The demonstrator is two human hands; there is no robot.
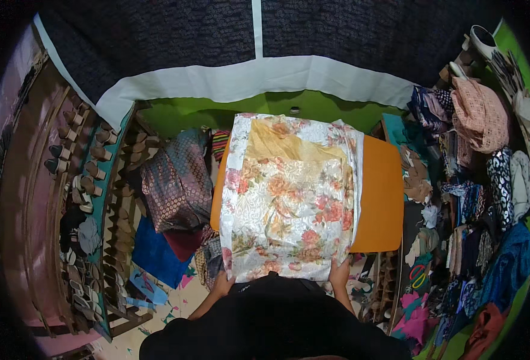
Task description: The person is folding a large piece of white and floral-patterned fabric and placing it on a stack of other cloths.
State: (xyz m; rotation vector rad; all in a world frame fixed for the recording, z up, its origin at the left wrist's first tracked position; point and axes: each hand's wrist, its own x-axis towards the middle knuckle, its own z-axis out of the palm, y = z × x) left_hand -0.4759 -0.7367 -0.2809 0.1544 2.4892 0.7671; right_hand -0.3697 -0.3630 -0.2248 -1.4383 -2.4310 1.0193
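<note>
A white floral fabric (289, 210) with orange and pink roses lies spread over an orange tabletop (380, 192). On its far part rests a plain yellow-gold cloth (268, 141), partly covered by a folded layer of the floral fabric. My left hand (221, 282) is closed at the near left corner of the floral fabric. At the near right corner, my right hand (339, 275) pinches the same fabric's edge. Some fingers of both hands are hidden by the cloth.
Shelves of shoe lasts (96, 153) stand at the left, beside a patterned cloth heap (178, 180). Blue cloth (161, 252) and scraps lie low on the left. On the right are scissors (418, 276) and piled fabrics (480, 114). A dark curtain (175, 48) hangs behind.
</note>
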